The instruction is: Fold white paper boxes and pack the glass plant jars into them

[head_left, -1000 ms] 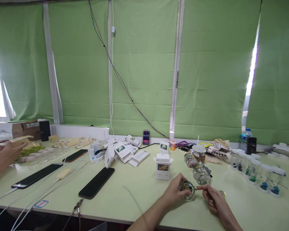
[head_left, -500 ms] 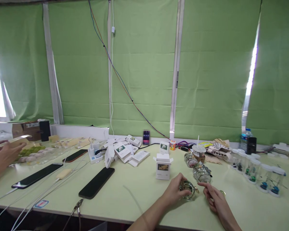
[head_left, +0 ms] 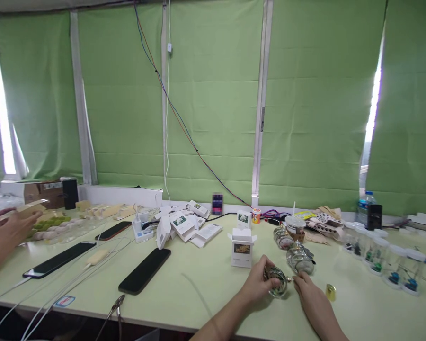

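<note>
My left hand (head_left: 261, 280) is closed around a round, clear, glass-like piece with shiny metal-coloured curves (head_left: 277, 282). Its short gold-coloured stem (head_left: 290, 279) points to the right. The fingertips of my right hand (head_left: 310, 294) pinch the end of that stem, partly hiding it. On the table to the right lies a small gold-coloured cap (head_left: 330, 292). Beyond my hands sit two similar clear, round pieces, a nearer one (head_left: 300, 259) and a farther one (head_left: 282, 237). An open white box (head_left: 242, 253) with a picture on its front stands just past my left hand.
Clear jars with white lids (head_left: 394, 265) stand at the right. A lidded cup with a straw (head_left: 294, 226) is behind the round pieces. White boxes (head_left: 182, 225) lie piled mid-table. Left are phones (head_left: 145, 271), cables, pliers (head_left: 115, 305) and another person's hands (head_left: 10, 232).
My right hand has moved in from beside the round piece, and its fingers now close on the stem. The gold-coloured cap beside it has come into fuller view. The camera has shifted slightly.
</note>
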Motion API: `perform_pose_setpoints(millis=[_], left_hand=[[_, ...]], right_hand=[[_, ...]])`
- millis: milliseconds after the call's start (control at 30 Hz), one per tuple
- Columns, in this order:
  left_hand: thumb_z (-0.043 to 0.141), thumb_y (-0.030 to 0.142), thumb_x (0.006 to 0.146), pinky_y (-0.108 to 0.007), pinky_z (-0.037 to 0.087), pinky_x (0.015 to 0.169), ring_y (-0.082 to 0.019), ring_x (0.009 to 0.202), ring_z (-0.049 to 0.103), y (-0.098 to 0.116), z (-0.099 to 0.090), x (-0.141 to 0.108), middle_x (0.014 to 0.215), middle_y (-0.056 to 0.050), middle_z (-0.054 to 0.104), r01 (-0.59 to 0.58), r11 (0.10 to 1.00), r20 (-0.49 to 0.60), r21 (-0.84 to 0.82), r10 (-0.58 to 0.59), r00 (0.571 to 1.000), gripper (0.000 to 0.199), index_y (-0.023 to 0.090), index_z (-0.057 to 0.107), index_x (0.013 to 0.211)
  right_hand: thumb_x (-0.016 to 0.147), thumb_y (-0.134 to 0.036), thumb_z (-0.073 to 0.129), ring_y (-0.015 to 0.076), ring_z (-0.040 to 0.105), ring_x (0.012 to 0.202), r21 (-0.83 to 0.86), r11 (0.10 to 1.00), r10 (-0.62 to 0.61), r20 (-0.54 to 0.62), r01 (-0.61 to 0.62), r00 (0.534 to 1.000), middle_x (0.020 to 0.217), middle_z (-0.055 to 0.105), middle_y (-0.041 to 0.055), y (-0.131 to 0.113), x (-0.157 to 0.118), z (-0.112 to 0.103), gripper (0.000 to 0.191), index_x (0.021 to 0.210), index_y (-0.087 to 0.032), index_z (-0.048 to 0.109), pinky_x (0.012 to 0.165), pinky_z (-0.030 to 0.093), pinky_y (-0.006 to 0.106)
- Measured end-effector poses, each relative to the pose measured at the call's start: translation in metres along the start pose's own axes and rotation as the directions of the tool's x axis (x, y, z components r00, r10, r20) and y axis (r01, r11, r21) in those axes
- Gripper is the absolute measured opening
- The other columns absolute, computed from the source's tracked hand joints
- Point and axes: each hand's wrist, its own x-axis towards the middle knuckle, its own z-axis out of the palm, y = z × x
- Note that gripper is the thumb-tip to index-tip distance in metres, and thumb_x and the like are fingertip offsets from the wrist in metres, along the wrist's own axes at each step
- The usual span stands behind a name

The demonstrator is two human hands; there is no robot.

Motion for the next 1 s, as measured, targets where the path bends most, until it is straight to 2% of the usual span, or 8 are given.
perform_pose_setpoints(millis=[100,200,267,333,400,467,667,1000], left_hand=[[0.068,0.012,0.065,-0.026,0.033,0.068,-0.016,0.077,0.047,-0.001,0.000,0.000,0.082,0.000,0.057,-0.018,0.999,0.000,0.041,0.018,1.000,0.032,0.018,0.052,0.091],[0.069,0.014,0.065,-0.025,0.033,0.066,-0.015,0.076,0.047,0.000,0.000,0.000,0.081,0.001,0.057,-0.016,0.998,0.000,0.053,0.016,1.000,0.031,0.018,0.052,0.091],[0.070,0.016,0.065,-0.024,0.033,0.066,-0.015,0.076,0.047,0.000,0.000,0.000,0.081,0.001,0.057,-0.017,0.998,0.001,0.066,0.017,1.000,0.031,0.018,0.053,0.091],[0.071,0.017,0.064,-0.024,0.033,0.065,-0.015,0.076,0.048,-0.001,0.001,0.000,0.082,0.001,0.057,-0.026,0.996,-0.001,0.088,0.026,1.000,0.032,0.018,0.053,0.091],[0.071,0.017,0.064,-0.024,0.033,0.066,-0.016,0.077,0.049,-0.002,0.001,0.001,0.083,0.000,0.058,-0.035,0.994,-0.002,0.103,0.036,0.999,0.033,0.018,0.053,0.091],[0.071,0.018,0.065,-0.024,0.034,0.066,-0.016,0.077,0.049,-0.003,0.001,0.002,0.083,0.000,0.058,-0.042,0.993,0.006,0.107,0.042,0.999,0.032,0.018,0.053,0.091],[0.073,0.021,0.065,-0.024,0.034,0.067,-0.016,0.079,0.050,-0.002,-0.001,0.002,0.085,0.000,0.059,-0.063,0.988,0.043,0.144,0.058,0.997,0.032,0.017,0.054,0.091],[0.073,0.020,0.065,-0.024,0.035,0.068,-0.016,0.079,0.050,0.003,0.000,0.001,0.086,0.000,0.060,-0.060,0.988,0.041,0.143,0.054,0.998,0.032,0.017,0.054,0.091]], right_hand=[[0.085,-0.019,0.031,0.0208,0.062,0.069,0.045,0.999,0.018,-0.045,-0.016,0.999,0.089,0.062,0.0086,-0.001,-0.001,-0.005,0.031,0.080,-0.021,0.062,0.057,0.041,0.029],[0.084,-0.035,0.041,0.0220,0.061,0.065,0.342,0.937,0.096,-0.070,-0.066,0.993,0.075,0.063,0.0063,-0.002,-0.001,-0.017,0.028,0.072,-0.022,0.062,0.059,0.045,0.032],[0.078,-0.045,0.050,0.0237,0.064,0.066,0.604,0.785,0.179,-0.010,-0.137,0.984,0.073,0.067,0.0061,-0.004,0.000,-0.026,0.029,0.076,-0.021,0.066,0.063,0.049,0.034],[0.071,-0.050,0.060,0.0264,0.068,0.074,0.790,0.572,0.235,0.100,-0.221,0.967,0.080,0.071,0.0067,-0.005,-0.001,-0.035,0.034,0.084,-0.020,0.069,0.071,0.052,0.036],[0.065,-0.050,0.068,0.0286,0.068,0.086,0.873,0.405,0.242,0.185,-0.272,0.953,0.090,0.073,0.0067,-0.008,-0.002,-0.041,0.038,0.087,-0.019,0.070,0.081,0.052,0.038],[0.061,-0.049,0.073,0.0291,0.068,0.088,0.901,0.326,0.239,0.214,-0.286,0.947,0.090,0.073,0.0061,-0.012,-0.003,-0.044,0.039,0.086,-0.019,0.070,0.085,0.051,0.039],[0.054,-0.049,0.077,0.0272,0.069,0.080,0.918,0.303,0.269,0.175,-0.256,0.947,0.077,0.073,0.0049,-0.019,-0.002,-0.046,0.038,0.076,-0.019,0.070,0.081,0.054,0.037],[0.058,-0.050,0.074,0.0300,0.068,0.087,0.898,0.316,0.272,0.225,-0.307,0.936,0.077,0.074,0.0063,-0.016,-0.003,-0.046,0.040,0.084,-0.020,0.070,0.085,0.051,0.040]])
